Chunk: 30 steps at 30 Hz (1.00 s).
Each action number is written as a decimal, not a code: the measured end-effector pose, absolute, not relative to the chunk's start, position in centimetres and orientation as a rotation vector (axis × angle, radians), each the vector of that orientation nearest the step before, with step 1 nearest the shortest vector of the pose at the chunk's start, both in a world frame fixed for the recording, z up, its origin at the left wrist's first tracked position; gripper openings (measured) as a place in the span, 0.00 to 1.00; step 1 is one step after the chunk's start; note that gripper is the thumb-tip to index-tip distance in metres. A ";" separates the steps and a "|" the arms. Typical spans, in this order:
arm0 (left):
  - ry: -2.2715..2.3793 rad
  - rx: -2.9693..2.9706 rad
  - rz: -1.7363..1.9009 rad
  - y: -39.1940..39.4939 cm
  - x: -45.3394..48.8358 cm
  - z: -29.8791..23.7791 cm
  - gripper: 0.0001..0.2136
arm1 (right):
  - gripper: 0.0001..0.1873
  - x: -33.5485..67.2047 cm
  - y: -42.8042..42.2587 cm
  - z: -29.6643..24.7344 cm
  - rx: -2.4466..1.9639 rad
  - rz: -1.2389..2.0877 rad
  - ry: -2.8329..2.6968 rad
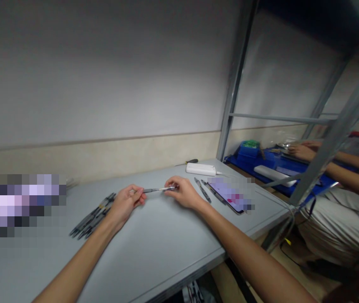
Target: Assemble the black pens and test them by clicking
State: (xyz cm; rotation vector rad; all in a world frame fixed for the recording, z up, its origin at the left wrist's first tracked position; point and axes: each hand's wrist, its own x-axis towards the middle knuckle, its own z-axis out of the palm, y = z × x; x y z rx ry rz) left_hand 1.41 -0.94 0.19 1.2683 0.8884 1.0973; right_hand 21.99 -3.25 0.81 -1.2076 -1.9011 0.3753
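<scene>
A pen point(149, 190) lies level between my two hands, just above the grey table point(154, 235). My left hand point(125, 205) is closed in a pinch on its dark grey barrel. A thin, light section runs from the barrel to my right hand point(183, 192), whose fingers are closed round the other end. My right fingers partly hide that end, so I cannot tell its parts. Beside my left wrist lies a bundle of several dark pens point(92, 216). Just right of my right hand lies a single dark pen point(202, 190), close to another dark pen point(212, 191).
A phone point(230, 195) with a blurred-out screen lies at the right. Behind it are a white power strip point(200, 169) with a cable and a screwdriver point(192, 161). A metal post point(234, 84) rises beyond. Another person's hands point(302, 151) are over a blue table point(270, 164).
</scene>
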 end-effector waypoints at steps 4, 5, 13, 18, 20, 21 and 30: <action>0.900 1.223 1.104 -1.1 1.6 0.3 0.17 | 0.16 22.1 -3.3 1.0 -1.260 0.548 -1.772; 0.897 1.221 1.116 -1.1 1.6 0.2 0.17 | 0.16 22.1 -3.3 1.0 -1.288 0.600 -1.770; 0.891 1.186 1.120 -0.5 1.3 -0.3 0.16 | 0.19 22.7 -2.7 0.9 -1.157 0.735 -1.734; 0.887 1.193 1.147 -0.5 1.3 -0.2 0.15 | 0.15 22.6 -2.7 0.8 -1.193 0.881 -1.676; 0.906 1.209 1.159 -0.3 1.3 -0.4 0.16 | 0.12 22.6 -2.6 0.6 -1.175 0.844 -1.681; 0.922 1.233 1.164 -0.2 1.2 -0.5 0.16 | 0.12 22.6 -2.6 0.6 -1.167 0.817 -1.680; 1.395 1.716 1.201 -0.1 0.7 -0.5 0.24 | 0.15 22.5 -2.5 0.8 -1.139 0.778 -1.641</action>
